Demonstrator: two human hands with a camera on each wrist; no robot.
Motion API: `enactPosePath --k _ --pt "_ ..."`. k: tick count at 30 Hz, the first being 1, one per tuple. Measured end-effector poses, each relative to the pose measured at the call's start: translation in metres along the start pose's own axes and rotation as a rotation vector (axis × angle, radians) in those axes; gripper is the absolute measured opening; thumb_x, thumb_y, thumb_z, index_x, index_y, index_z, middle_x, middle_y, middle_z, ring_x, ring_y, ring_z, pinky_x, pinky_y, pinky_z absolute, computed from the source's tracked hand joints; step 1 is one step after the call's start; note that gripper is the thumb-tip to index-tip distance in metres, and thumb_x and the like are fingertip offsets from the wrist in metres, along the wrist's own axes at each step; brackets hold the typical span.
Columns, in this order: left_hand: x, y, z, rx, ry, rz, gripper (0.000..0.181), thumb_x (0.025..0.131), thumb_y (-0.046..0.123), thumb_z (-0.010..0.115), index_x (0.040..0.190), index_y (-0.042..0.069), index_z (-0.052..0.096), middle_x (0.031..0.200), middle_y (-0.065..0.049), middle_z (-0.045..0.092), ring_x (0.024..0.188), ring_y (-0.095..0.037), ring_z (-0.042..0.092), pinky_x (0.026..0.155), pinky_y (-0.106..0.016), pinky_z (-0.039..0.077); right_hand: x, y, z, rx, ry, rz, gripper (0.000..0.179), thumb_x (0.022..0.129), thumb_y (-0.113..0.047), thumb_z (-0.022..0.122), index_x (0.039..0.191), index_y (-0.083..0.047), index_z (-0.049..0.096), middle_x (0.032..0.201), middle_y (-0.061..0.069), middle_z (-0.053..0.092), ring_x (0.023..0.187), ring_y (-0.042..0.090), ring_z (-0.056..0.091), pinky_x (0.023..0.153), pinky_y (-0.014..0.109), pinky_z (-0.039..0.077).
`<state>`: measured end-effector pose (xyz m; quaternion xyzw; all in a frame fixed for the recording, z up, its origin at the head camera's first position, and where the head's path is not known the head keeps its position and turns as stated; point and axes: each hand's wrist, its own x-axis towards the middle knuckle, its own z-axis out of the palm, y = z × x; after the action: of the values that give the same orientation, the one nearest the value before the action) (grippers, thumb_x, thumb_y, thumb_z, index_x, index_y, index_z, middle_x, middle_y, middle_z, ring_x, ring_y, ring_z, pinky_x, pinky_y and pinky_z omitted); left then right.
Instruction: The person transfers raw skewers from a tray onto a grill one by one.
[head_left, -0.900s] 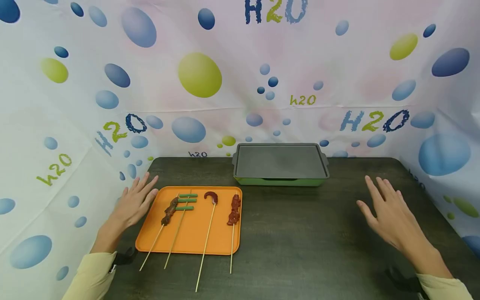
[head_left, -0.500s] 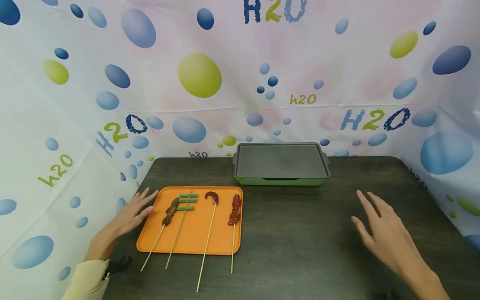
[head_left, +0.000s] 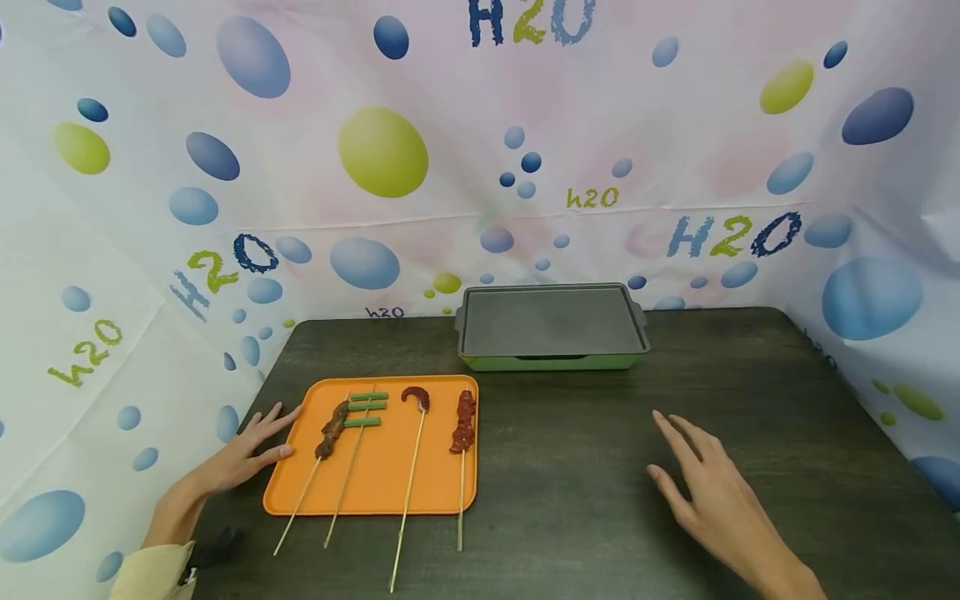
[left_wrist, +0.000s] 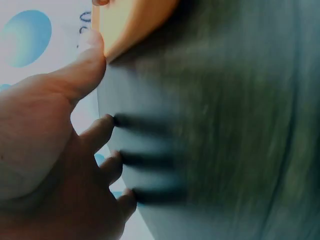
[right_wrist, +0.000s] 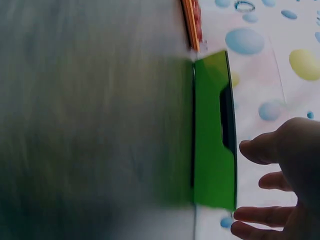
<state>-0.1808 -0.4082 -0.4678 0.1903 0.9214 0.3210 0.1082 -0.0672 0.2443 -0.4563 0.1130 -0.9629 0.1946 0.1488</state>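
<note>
Although the left hand [head_left: 238, 465] touches the orange tray [head_left: 435, 487] at its left rim, its fingers [head_left: 279, 422] look spread rather than clamped, and I cannot tell whether any reach beneath the edge. A push or pull from that one side could swivel the tray across the counter [head_left: 570, 508]; lifting there alone would probably tip it toward its right end. The right hand [head_left: 708, 500] holds nothing, fingers apart over the counter, well clear of the tray's right rim, so it offers no support. On the tray, four skewers lie with thin sticks jutting past the near rim, where a sleeve or palm could catch them and roll the food. The green skewer [head_left: 367, 407] lies right against the dark meat skewer [head_left: 331, 433], so picking either might drag its neighbour. Farther back, the grey-topped green box [head_left: 555, 321] stands by the wall sheet; a hurried right-hand sweep could bump it.
</note>
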Motion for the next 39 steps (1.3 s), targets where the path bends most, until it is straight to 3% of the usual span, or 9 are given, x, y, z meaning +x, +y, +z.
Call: enactPosePath --k 5,9,12,16,20,28,34,39 --pt "0.003 0.011 0.014 0.083 0.033 -0.024 0.068 0.100 0.027 0.068 0.159 0.010 0.039 0.157 -0.045 0.014 0.135 -0.078 -0.001 0.090 -0.093 0.000 -0.002 -0.024 0.017 0.129 -0.055 0.020 0.075 0.097 -0.023 0.075 0.161 -0.014 0.037 0.144 0.022 0.051 0.126 0.046 0.052 0.088 0.066 0.050" --pt "0.015 0.028 0.028 0.126 0.030 -0.038 0.068 0.099 0.034 0.068 0.157 0.009 0.042 0.159 -0.043 0.015 0.139 -0.075 0.002 0.094 -0.091 0.000 -0.004 -0.038 0.024 0.245 -0.072 0.043 0.069 0.097 -0.024 0.075 0.157 -0.012 0.043 0.134 0.015 0.060 0.118 0.039 0.060 0.086 0.062 0.053" --pt "0.023 0.041 0.036 0.174 0.030 -0.050 0.070 0.099 0.039 0.068 0.157 0.010 0.043 0.160 -0.040 0.017 0.141 -0.072 0.005 0.096 -0.090 0.002 -0.003 -0.047 0.025 0.364 -0.112 0.104 0.065 0.096 -0.024 0.076 0.153 -0.010 0.047 0.126 0.010 0.065 0.112 0.030 0.064 0.085 0.052 0.056" --pt "0.032 0.063 0.049 0.248 0.027 -0.057 0.070 0.099 0.045 0.067 0.157 0.013 0.044 0.162 -0.035 0.021 0.142 -0.069 0.013 0.100 -0.089 0.008 -0.002 -0.051 0.025 0.573 -0.239 0.235 0.062 0.098 -0.024 0.074 0.153 -0.011 0.047 0.117 0.006 0.067 0.101 0.017 0.067 0.081 0.031 0.058" --pt "0.041 0.085 0.063 0.293 0.019 -0.041 0.069 0.101 0.047 0.063 0.159 0.016 0.043 0.164 -0.029 0.023 0.143 -0.065 0.018 0.102 -0.087 0.013 -0.005 -0.044 0.027 0.802 -0.376 0.280 0.064 0.101 -0.023 0.069 0.156 -0.004 0.039 0.110 0.012 0.071 0.091 0.016 0.073 0.076 0.026 0.059" --pt "0.067 0.124 0.095 0.318 -0.025 -0.060 0.069 0.103 0.051 0.055 0.162 0.022 0.035 0.167 -0.023 0.020 0.149 -0.058 0.014 0.107 -0.083 0.009 -0.011 -0.022 0.025 1.176 -0.538 0.369 0.075 0.103 -0.015 0.065 0.159 0.008 0.019 0.111 0.025 0.073 0.096 0.030 0.075 0.079 0.038 0.062" --pt "0.086 0.147 0.112 0.311 -0.073 -0.101 0.068 0.104 0.053 0.052 0.164 0.028 0.031 0.170 -0.018 0.014 0.152 -0.053 0.008 0.107 -0.084 0.005 -0.016 -0.006 0.024 1.319 -0.587 0.473 0.077 0.106 -0.012 0.060 0.161 0.007 0.009 0.114 0.026 0.072 0.101 0.032 0.074 0.085 0.040 0.060" --pt "0.092 0.160 0.123 0.319 -0.080 -0.117 0.068 0.104 0.055 0.051 0.164 0.033 0.029 0.171 -0.016 0.011 0.154 -0.049 0.007 0.106 -0.085 0.005 -0.020 0.009 0.021 1.327 -0.563 0.519 0.076 0.104 -0.010 0.063 0.159 0.010 0.015 0.113 0.025 0.073 0.100 0.032 0.075 0.085 0.040 0.060"
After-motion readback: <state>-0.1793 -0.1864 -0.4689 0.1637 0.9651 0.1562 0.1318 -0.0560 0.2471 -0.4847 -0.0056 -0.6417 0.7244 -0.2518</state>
